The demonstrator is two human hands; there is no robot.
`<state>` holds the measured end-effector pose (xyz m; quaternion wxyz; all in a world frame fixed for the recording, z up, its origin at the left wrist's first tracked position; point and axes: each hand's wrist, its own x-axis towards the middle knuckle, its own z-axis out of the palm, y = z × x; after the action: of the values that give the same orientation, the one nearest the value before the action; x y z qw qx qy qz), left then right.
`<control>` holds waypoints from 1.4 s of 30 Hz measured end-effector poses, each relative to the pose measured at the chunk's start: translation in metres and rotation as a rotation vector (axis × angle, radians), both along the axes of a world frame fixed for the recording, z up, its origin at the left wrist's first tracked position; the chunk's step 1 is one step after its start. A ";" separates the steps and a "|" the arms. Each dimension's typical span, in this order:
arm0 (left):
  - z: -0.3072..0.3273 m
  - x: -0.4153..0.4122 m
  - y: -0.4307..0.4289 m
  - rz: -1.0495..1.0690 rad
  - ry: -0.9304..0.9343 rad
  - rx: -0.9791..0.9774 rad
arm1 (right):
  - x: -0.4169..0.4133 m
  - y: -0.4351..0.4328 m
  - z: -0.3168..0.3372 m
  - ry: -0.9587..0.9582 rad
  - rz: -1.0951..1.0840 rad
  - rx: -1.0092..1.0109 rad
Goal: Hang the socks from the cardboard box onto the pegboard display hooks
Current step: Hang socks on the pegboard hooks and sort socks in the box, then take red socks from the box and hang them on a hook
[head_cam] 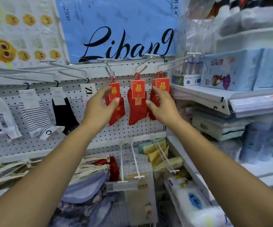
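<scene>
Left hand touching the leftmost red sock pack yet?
Cannot tell. Head view: the left hand has thumb and fingertips overlapping the leftmost red sock pack, but this angle shows neither contact nor gap.

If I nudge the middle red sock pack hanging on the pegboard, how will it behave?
The middle red sock pack hangs by one small red hanger from a hook, so it would probably swing. The fabric below its card looks soft, likely floppy and light.

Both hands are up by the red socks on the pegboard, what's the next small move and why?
Probably pinch the left red sock pack with the left hand and square it up: its card hangs tilted, unlike the middle pack, and that hand hovers open beside it.
</scene>
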<state>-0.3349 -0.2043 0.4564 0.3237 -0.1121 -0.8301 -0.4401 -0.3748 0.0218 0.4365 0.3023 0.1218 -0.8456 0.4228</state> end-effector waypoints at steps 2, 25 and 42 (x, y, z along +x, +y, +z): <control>-0.020 0.023 0.001 -0.049 -0.018 -0.039 | 0.033 0.003 -0.018 0.041 -0.030 0.009; -0.382 0.284 0.140 -0.510 -0.729 -0.205 | 0.451 0.146 -0.378 -0.838 -0.604 -0.293; -0.554 0.301 0.322 -0.109 -1.247 0.143 | 0.415 0.335 -0.538 -1.335 -0.380 -0.394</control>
<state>-0.0336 0.1182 -0.0979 -0.2375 0.1453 -0.8244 -0.4929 0.0397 0.3568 -0.1019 -0.1943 -0.3687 -0.7645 0.4917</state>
